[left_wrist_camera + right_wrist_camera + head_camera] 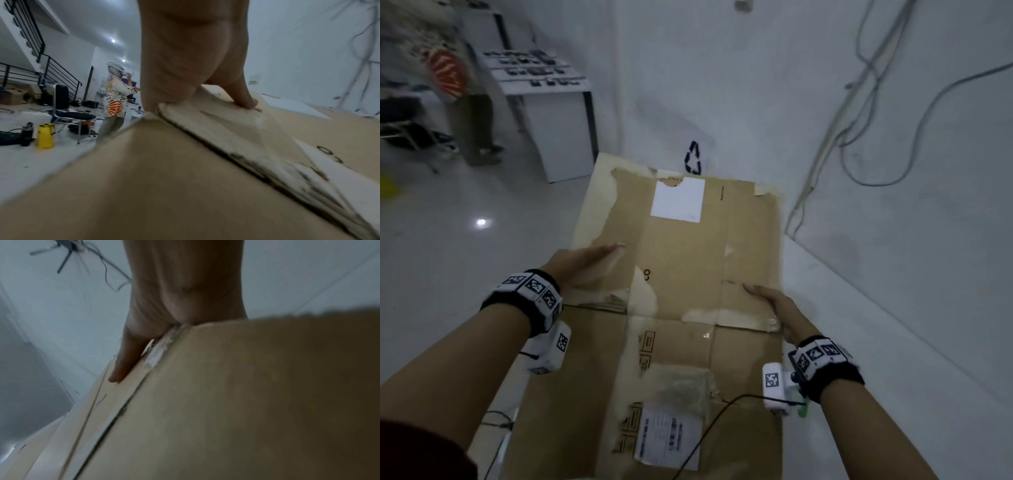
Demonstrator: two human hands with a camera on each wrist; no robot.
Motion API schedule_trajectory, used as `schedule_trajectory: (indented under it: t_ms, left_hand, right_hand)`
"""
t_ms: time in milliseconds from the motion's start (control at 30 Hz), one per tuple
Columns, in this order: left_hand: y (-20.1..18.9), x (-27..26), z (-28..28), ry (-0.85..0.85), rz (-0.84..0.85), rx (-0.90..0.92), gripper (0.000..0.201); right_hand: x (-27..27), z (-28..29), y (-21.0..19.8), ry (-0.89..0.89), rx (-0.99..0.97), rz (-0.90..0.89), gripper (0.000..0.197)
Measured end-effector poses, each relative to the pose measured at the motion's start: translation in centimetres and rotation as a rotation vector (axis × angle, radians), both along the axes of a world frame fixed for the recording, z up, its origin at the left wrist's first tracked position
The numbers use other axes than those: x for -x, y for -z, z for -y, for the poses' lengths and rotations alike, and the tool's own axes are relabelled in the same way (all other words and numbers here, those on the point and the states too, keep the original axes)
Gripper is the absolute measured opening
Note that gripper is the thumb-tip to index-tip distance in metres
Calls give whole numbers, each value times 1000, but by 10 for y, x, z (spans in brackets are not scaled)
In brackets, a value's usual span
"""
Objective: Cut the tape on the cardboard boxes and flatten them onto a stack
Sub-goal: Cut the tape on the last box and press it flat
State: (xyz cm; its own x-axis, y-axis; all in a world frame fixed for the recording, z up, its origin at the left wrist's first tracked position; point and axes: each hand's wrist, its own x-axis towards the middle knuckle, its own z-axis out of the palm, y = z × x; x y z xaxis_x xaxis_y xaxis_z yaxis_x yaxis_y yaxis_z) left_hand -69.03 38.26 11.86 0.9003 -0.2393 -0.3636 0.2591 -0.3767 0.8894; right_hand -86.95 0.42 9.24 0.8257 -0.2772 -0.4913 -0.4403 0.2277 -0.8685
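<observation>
Held the box (681,260), flattened, level between both hands above a pale floor (448,222), close by the wall (893,205). Clamped its left edge with the left hand (582,262): thumb pressed flat on top, edge wedged into the palm, other fingers tucked under the cardboard and out of sight. Clamped the right edge with the right hand (777,308) likewise, thumb laid along the top, remaining fingers hidden below. Could not tell whether one box or two lay there: a ragged seam crossed the cardboard between the hands, with torn tape (702,313) and peeled paper along it. Bore a blank white label (678,200) on the far panel and a printed label (667,435) on the near one, its text too blurred to read. Trailed a black cable (709,431) from the right wrist camera (774,387) over the near panel. Lost the near end of the cardboard past the bottom of the head view; filled both wrist views with smeared brown surface. Half hid a recycling mark (693,159) on white behind the far edge. Showed grey wires (859,102) hanging on the wall, a table (541,78) at far left with small dark items too blurred to name, and another person (115,104) standing beside it, cut off at the head view's top. Caught, in the left wrist view, a chair (65,110), a yellow bag (45,136) and a stair rail (30,32) beyond.
</observation>
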Motion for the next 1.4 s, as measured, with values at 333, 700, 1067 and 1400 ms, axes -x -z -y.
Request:
schedule_trajectory:
  t_ms: [333,700,1067,1400]
  left_hand:
    - [34,-117,-95,-50,-114,-175,110]
    - [61,-304,-118,-13,-146,-233,128]
    - [58,-496,-88,-103,-394,-183,47]
    - [119,-657,2,173,-310,-430,77]
  right_hand:
    - [-156,-80,27,-124,-21,-112,56]
    - [-366,-101,60,-256,31,-147,70]
    - [-544,-75,56,-196,-44,-247,57]
    - [-613,-50,113,107,-128,-311,56]
